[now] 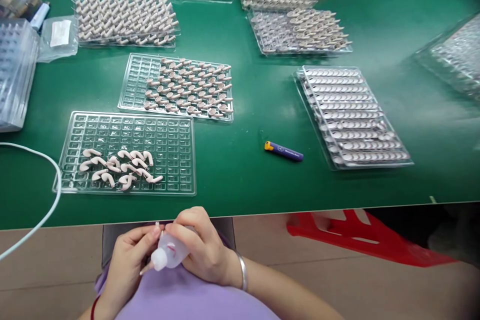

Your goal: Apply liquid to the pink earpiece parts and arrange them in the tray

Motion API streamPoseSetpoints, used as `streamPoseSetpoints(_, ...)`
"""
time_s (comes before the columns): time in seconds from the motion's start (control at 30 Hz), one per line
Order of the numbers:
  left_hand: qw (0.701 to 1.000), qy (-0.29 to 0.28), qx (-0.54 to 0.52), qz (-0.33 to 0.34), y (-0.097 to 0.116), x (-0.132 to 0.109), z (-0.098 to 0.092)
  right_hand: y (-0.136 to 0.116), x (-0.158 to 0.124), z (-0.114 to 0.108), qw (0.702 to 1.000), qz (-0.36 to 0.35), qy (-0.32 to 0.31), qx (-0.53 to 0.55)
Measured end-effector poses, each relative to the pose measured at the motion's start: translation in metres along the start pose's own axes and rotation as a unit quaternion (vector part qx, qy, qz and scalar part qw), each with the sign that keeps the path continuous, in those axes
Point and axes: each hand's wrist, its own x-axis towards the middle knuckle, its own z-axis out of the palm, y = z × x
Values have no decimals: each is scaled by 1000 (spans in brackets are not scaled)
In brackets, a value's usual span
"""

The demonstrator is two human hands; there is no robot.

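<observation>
Both my hands are low, in front of the table's near edge, over my lap. My right hand [202,247] is closed round a small clear squeeze bottle [168,255] with a white tip that points left. My left hand [127,262] pinches a small pinkish part [157,225] right at the bottle's tip. Just beyond my hands lies a clear grid tray [168,140] that holds several pink earpiece-shaped parts [120,167] in its lower left corner.
The green table [243,180] carries more clear trays of pink parts [191,87] and a tray of silvery strips [352,115]. A purple lighter [284,151] lies mid-table. A white cable [45,175] loops at left. A red stool [360,237] stands below the edge.
</observation>
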Motion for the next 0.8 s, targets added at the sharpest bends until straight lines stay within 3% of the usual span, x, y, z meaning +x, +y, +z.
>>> streamPoseSetpoints(0.4, 999, -10, 5, 47, -7, 5, -4, -2, 1, 0, 1000, 18, 7, -17)
streamPoseSetpoints(0.47, 996, -29, 32, 72, -6, 4, -8, -1, 2, -3, 1000, 25, 6, 0)
streamPoseSetpoints(0.53, 982, -34, 115, 147, -2, 1, -14, 1, 5, -10, 998, 49, -5, 48)
streamPoseSetpoints(0.6, 928, -14, 228, 294, 5, -5, -19, 5, 8, -21, 991, 87, -1, 105)
streamPoseSetpoints(0.7, 779, 42, 346, 522, 15, -12, -26, 15, 13, -40, 980, 140, 39, 134)
streamPoseSetpoints(0.8, 673, 63, 401, 618, 24, -16, -28, 26, 14, -54, 974, 174, 82, 116)
